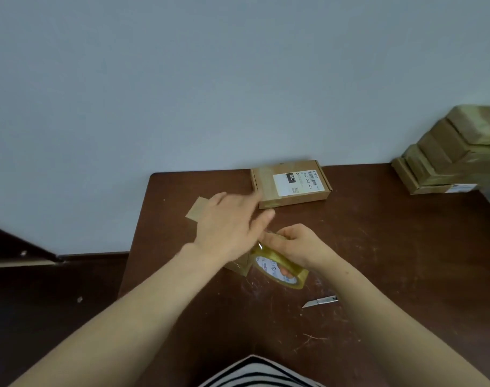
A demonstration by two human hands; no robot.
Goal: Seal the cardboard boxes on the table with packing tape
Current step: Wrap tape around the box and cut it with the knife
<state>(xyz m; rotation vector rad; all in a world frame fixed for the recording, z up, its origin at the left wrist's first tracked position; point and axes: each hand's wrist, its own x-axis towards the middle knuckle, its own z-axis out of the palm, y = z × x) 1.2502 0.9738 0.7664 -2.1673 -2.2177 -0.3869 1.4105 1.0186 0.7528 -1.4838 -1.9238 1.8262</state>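
Mid-task, probably. Right hand (pixel 299 244) gripping tape (pixel 280 270) near centre of tabletop (pixel 391 247). Left hand (pixel 232 227) flat, fingers spread, blurred, over mostly hidden small box (pixel 238 268). Far box (pixel 291 182) and stack (pixel 447 157) far right seemingly taped.

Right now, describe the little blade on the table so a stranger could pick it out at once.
Start at the dark brown table. Just nearer the person than the yellowish tape roll gripped by the right hand lies a small knife blade, flat on the wood. It is the only silvery metal thing there.
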